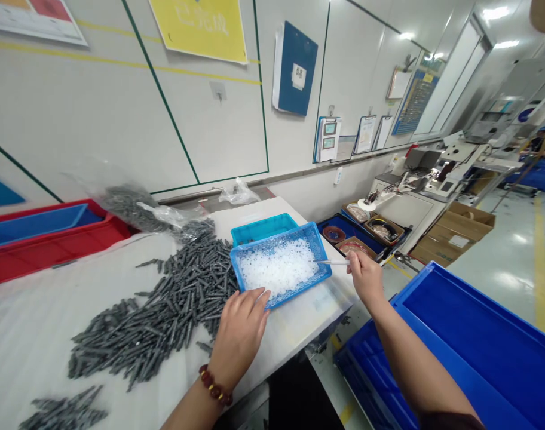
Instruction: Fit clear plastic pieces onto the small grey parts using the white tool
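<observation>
A blue plastic basket (284, 298) filled with small white plastic pieces (276, 266) stands tilted at the table's right end, against a teal bin (266, 228). My left hand (243, 325) lies at its near left corner, fingers stretched out and touching the rim. In my right hand (364, 275), closed in a pinch, is a thin tool with a pale handle (339, 261). Its slim metal tip points left over the basket's right end, near the white pieces. A large heap of dark grey ribbed plastic parts (165, 310) spreads left of the basket.
A smaller pile of grey parts (64, 409) lies at front left. Clear plastic bags (133, 206) and a red bin (52, 248) stand toward the wall. Right of the table are a big blue crate (474, 334), a cardboard box (452, 236) and a machine (443, 170).
</observation>
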Demonstrator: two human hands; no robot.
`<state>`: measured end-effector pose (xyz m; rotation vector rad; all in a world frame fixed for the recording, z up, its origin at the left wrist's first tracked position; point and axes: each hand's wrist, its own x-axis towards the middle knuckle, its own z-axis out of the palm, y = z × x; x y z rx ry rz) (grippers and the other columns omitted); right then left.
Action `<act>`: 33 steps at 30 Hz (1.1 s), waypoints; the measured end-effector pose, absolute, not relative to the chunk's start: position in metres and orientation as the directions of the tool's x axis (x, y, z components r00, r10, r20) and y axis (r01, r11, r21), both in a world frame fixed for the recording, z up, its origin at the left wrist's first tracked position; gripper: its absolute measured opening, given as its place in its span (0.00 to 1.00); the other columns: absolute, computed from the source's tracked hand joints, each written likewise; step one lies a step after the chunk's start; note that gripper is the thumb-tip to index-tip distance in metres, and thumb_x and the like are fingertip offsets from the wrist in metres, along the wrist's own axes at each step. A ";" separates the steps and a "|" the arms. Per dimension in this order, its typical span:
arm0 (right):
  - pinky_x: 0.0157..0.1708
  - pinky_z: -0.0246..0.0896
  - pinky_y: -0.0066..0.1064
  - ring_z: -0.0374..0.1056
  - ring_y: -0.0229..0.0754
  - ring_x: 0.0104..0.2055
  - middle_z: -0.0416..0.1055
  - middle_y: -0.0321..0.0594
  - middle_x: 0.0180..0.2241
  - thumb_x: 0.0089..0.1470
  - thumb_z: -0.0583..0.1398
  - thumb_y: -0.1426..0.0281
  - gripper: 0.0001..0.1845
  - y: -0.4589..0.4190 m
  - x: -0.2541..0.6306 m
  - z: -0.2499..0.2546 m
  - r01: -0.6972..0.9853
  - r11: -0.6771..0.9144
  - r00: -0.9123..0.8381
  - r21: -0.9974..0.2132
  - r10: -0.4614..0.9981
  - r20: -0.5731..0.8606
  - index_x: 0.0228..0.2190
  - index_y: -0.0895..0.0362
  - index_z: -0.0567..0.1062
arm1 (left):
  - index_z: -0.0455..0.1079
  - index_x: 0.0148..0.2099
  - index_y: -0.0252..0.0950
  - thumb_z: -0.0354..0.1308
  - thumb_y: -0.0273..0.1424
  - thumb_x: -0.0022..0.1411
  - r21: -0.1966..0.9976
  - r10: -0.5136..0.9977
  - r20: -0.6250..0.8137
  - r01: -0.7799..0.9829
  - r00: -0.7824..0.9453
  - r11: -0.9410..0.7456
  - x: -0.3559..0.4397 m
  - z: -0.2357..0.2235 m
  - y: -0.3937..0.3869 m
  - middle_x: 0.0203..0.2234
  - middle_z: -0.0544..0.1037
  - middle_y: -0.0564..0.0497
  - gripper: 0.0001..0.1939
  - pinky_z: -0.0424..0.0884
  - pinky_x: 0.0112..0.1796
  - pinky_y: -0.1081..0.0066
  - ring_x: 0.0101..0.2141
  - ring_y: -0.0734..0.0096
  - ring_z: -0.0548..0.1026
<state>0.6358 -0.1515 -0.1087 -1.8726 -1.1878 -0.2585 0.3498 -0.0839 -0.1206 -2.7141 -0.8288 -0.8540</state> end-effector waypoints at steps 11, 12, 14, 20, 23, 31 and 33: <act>0.24 0.55 0.26 0.62 0.37 0.19 0.66 0.34 0.14 0.59 0.44 0.56 0.25 -0.154 0.627 -0.101 0.773 -0.074 0.504 -0.630 0.674 0.540 0.21 0.55 0.69 | 0.66 0.49 0.34 0.44 0.28 0.65 -0.001 0.459 0.589 0.568 0.665 -0.823 0.349 -0.119 -0.085 0.43 0.75 0.43 0.14 0.61 0.49 0.56 0.43 0.60 0.71; 0.24 0.55 0.26 0.62 0.37 0.18 0.65 0.34 0.14 0.59 0.45 0.56 0.25 -0.156 0.625 -0.100 0.760 -0.049 0.491 -0.649 0.697 0.522 0.21 0.55 0.69 | 0.66 0.49 0.34 0.44 0.29 0.65 -0.003 0.461 0.586 0.571 0.666 -0.821 0.349 -0.119 -0.085 0.43 0.75 0.43 0.14 0.61 0.49 0.56 0.43 0.60 0.71; 0.23 0.55 0.26 0.61 0.37 0.17 0.64 0.33 0.14 0.59 0.45 0.56 0.25 -0.161 0.619 -0.100 0.735 -0.023 0.466 -0.678 0.743 0.480 0.20 0.55 0.68 | 0.66 0.50 0.34 0.45 0.29 0.65 -0.001 0.468 0.576 0.573 0.670 -0.820 0.349 -0.120 -0.086 0.43 0.74 0.43 0.14 0.61 0.50 0.55 0.44 0.60 0.71; 0.24 0.56 0.26 0.62 0.37 0.18 0.65 0.34 0.14 0.59 0.44 0.55 0.24 -0.167 0.604 -0.106 0.730 -0.025 0.432 -0.683 0.791 0.433 0.22 0.54 0.69 | 0.66 0.50 0.35 0.45 0.27 0.64 0.015 0.483 0.561 0.575 0.672 -0.818 0.351 -0.121 -0.088 0.44 0.74 0.43 0.14 0.61 0.50 0.55 0.44 0.60 0.71; 0.25 0.55 0.26 0.64 0.38 0.19 0.66 0.35 0.15 0.59 0.44 0.55 0.25 -0.165 0.602 -0.109 0.759 -0.029 0.410 -0.651 0.798 0.442 0.22 0.54 0.69 | 0.66 0.50 0.34 0.45 0.27 0.65 0.010 0.482 0.563 0.577 0.672 -0.816 0.351 -0.120 -0.089 0.43 0.74 0.43 0.14 0.61 0.50 0.55 0.44 0.60 0.71; 0.25 0.54 0.27 0.64 0.38 0.21 0.67 0.36 0.16 0.60 0.44 0.57 0.25 -0.158 0.588 -0.123 0.824 -0.040 0.382 -0.565 0.776 0.502 0.19 0.54 0.68 | 0.67 0.48 0.35 0.44 0.28 0.65 0.004 0.480 0.579 0.586 0.659 -0.810 0.350 -0.121 -0.090 0.43 0.75 0.43 0.14 0.61 0.50 0.55 0.43 0.60 0.71; 0.25 0.55 0.27 0.64 0.38 0.20 0.67 0.36 0.16 0.59 0.45 0.56 0.24 -0.152 0.587 -0.129 0.754 -0.020 0.422 -0.657 0.781 0.460 0.19 0.54 0.68 | 0.67 0.49 0.35 0.44 0.28 0.65 0.010 0.483 0.577 0.585 0.659 -0.811 0.350 -0.121 -0.089 0.42 0.75 0.43 0.14 0.61 0.50 0.56 0.43 0.61 0.71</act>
